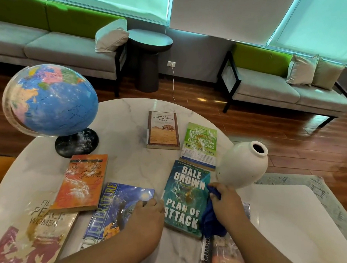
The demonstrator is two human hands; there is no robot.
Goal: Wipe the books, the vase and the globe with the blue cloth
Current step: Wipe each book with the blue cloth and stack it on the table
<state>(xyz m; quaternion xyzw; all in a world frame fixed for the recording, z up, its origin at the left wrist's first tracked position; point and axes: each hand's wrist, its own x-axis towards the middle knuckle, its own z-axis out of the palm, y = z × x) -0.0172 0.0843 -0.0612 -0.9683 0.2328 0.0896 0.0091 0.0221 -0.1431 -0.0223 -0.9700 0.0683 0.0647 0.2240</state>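
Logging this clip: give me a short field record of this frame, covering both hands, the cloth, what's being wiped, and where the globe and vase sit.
left hand: rests on the Literature book
right hand: grips the blue cloth, over the Plan of Attack book
globe: at the far left of the table
vase: white, at the table's right edge, just beyond the right hand
other books: five more lying flat, one partly under the right arm
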